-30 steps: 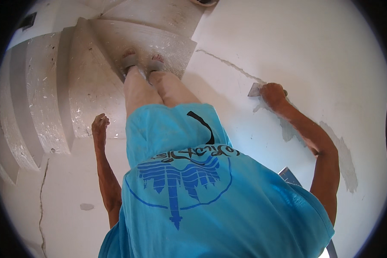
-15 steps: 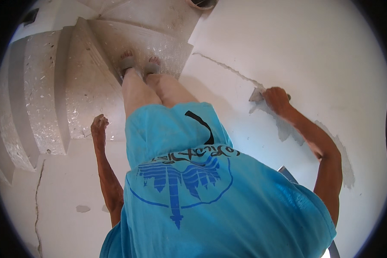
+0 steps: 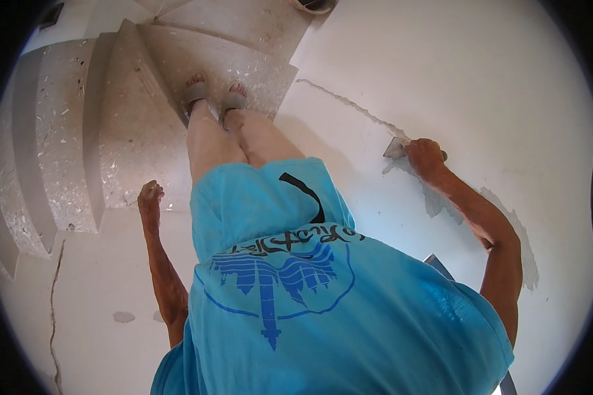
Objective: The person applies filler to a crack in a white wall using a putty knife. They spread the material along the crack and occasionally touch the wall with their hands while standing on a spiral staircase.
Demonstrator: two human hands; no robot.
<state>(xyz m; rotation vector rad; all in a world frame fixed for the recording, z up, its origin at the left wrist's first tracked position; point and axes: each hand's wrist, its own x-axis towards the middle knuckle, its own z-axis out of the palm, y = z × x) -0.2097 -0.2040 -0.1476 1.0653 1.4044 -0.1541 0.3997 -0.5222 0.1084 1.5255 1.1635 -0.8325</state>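
My right hand [image 3: 425,158] is closed around a putty knife [image 3: 395,148], its flat metal blade against the white wall [image 3: 402,59]. The blade sits at the lower end of a long crack [image 3: 349,102], beside a stripped grey patch [image 3: 435,197]. Part of the handle end shows behind my fist. My left hand [image 3: 150,195] hangs out to the left, away from the wall crack, its fingers curled in. Whether anything small is inside them is hidden.
I stand on a winding stair [image 3: 244,59] scattered with white flakes. More steps [image 3: 66,125] curve down the left. A second crack [image 3: 56,303] and a small grey patch [image 3: 123,317] mark the lower-left wall. A round container [image 3: 315,5] is partly visible at the top.
The putty knife has barely shifted along the wall, its blade now showing more clearly. My left hand has dropped slightly toward me. The view has tilted a little.
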